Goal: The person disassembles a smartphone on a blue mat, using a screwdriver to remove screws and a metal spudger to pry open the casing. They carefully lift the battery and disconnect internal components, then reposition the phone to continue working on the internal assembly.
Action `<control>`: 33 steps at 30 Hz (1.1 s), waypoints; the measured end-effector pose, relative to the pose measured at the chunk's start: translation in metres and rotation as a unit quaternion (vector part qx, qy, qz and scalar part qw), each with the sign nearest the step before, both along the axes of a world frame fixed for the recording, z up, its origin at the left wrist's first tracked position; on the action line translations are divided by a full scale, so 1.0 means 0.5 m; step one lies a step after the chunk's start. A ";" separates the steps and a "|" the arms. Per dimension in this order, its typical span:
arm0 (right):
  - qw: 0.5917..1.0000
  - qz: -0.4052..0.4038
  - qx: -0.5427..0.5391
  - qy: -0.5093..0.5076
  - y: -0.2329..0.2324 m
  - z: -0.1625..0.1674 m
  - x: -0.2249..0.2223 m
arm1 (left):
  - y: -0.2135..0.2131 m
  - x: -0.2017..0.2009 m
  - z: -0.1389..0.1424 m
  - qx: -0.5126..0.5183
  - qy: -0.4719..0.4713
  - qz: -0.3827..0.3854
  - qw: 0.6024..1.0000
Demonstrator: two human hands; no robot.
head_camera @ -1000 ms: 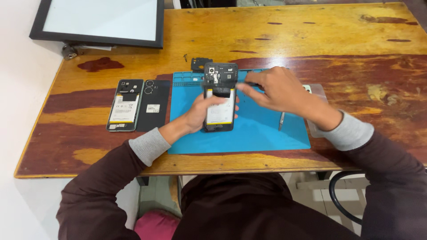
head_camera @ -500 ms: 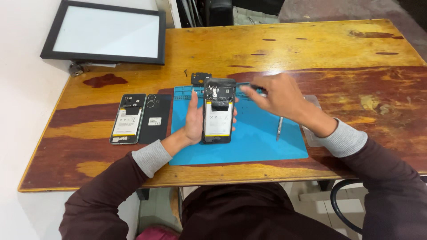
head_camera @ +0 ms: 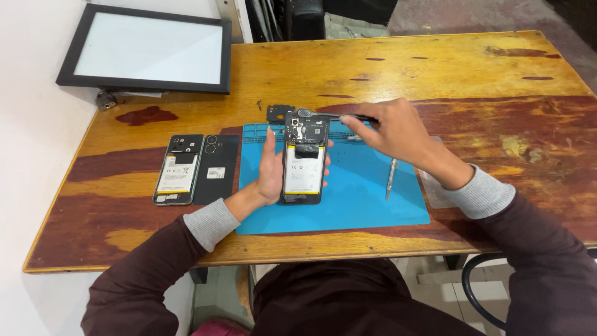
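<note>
Head view, looking down: the left hand [head_camera: 272, 167] lies along the left edge of an opened phone [head_camera: 303, 163], palm against its side and fingers extended upward, steadying it without closing around it. That phone lies back-up with its cover off, showing a dark circuit board at the top and a white battery below. It sits on a blue mat [head_camera: 348, 199] near the middle of the wooden worktop [head_camera: 435, 68]. The right hand [head_camera: 388, 129] hovers just right of the phone's upper end, its fingers pinched together on a thin dark tool [head_camera: 329, 115] that reaches left across the top of the phone. Whether the tool's tip touches the board cannot be told. A small dark cover piece [head_camera: 280, 112] lies just beyond the mat's far edge, beside the tool's tip. A slim screwdriver [head_camera: 390, 178] rests on the mat to the right, below the right hand. Left of the mat, 1 more opened phone [head_camera: 178, 169] and a black back cover [head_camera: 216, 168] lie side by side, touching. A black-framed white panel [head_camera: 148, 50] sits at the far left corner.
</note>
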State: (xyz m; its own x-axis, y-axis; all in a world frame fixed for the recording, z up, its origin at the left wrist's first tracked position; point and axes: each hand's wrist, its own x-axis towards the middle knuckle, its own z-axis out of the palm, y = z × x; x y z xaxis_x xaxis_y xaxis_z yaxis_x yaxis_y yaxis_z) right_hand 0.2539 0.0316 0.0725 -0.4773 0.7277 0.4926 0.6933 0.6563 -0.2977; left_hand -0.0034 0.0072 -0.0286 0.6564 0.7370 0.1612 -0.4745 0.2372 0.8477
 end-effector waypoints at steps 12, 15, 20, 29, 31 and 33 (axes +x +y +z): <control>0.997 0.066 0.034 -0.020 0.023 -0.005 0.031 | -0.005 -0.005 0.025 0.008 0.007 0.040 0.999; 0.997 0.075 -0.007 -0.001 0.028 -0.001 0.037 | -0.006 -0.009 0.031 -0.008 -0.009 0.039 0.999; 0.999 0.044 -0.019 -0.023 0.026 0.007 0.040 | -0.003 -0.017 0.038 -0.003 -0.032 0.043 0.999; 0.975 0.149 -0.070 -0.151 -0.014 -0.002 0.006 | 0.004 -0.027 0.041 -0.038 -0.082 0.109 0.990; 0.972 0.175 -0.064 -0.141 -0.028 -0.017 -0.009 | 0.002 -0.027 0.039 -0.045 -0.084 0.116 0.989; 0.969 0.178 -0.081 -0.154 -0.039 -0.031 -0.023 | 0.003 -0.025 0.039 -0.063 -0.098 0.115 0.987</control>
